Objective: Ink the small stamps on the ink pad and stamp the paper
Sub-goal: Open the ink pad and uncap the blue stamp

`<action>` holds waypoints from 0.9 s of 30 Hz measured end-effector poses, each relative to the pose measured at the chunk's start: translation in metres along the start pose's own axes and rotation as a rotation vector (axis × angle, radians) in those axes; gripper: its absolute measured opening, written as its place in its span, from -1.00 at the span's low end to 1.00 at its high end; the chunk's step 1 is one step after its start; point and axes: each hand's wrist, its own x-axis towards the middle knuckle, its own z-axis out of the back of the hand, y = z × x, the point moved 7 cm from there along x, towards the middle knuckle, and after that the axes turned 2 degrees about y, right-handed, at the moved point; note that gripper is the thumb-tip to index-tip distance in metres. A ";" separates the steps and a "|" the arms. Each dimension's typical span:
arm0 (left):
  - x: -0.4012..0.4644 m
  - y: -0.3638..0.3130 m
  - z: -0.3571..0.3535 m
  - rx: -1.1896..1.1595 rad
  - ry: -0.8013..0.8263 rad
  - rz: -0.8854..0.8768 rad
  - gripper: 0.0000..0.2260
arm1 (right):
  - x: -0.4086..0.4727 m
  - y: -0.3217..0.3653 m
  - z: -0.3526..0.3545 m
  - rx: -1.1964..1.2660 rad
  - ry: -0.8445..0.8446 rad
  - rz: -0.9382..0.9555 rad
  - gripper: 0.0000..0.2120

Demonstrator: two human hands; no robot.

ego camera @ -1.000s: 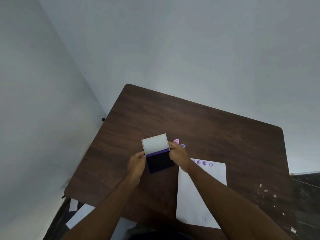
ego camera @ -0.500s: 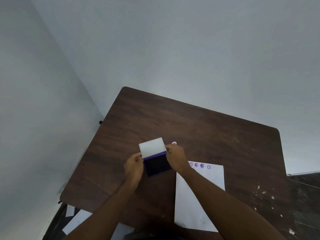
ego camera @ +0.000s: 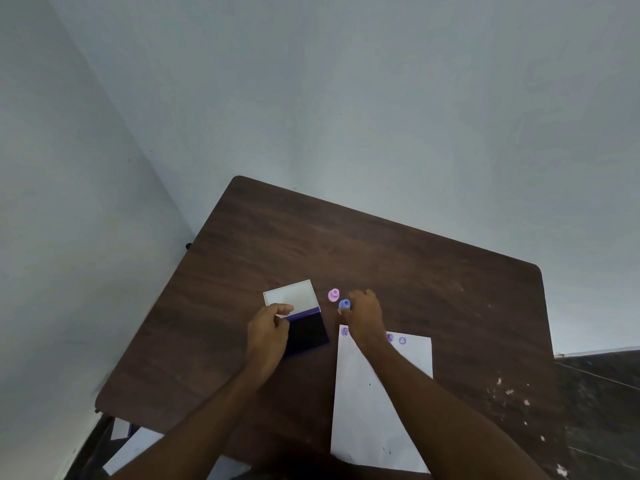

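R hand (ego camera: pixel 364 315) left ink pad (ego camera: pixel 306 332), now at blue stamp (ego camera: pixel 344 304)

A dark brown wooden table (ego camera: pixel 398 258) stands in the corner of two pale walls (ego camera: pixel 311 81). On it, left of centre, lies an open purple ink pad (ego camera: pixel 310 332), its white rectangular lid (ego camera: pixel 291 294) hinged up at the far side. The left hand (ego camera: pixel 268 332) lies over the pad's left edge, thumb near the lid. Right of the lid stand a small pink plastic stamp (ego camera: pixel 334 295) and, just beside it on the near right, a small blue plastic stamp (ego camera: pixel 344 304). The right hand (ego camera: pixel 363 315) touches the blue one. Nearer, right of the pad, lies a white sheet of paper (ego camera: pixel 363 410) with round purple stamp marks (ego camera: pixel 401 340) along its far edge; the right forearm crosses it. White paper sheets (ego camera: pixel 138 448) lie below the table's near left corner.
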 end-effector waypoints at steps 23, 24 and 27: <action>0.002 -0.045 -0.055 -0.037 0.265 -0.066 -0.68 | -0.031 -0.033 -0.011 1.123 -0.026 -0.315 -0.77; 0.002 -0.046 -0.058 -0.041 0.280 -0.076 -0.67 | -0.032 -0.034 -0.014 1.147 0.006 -0.322 -0.75; 0.003 -0.045 -0.064 0.000 0.285 -0.075 -0.68 | -0.032 -0.031 -0.020 1.122 0.113 -0.339 -0.72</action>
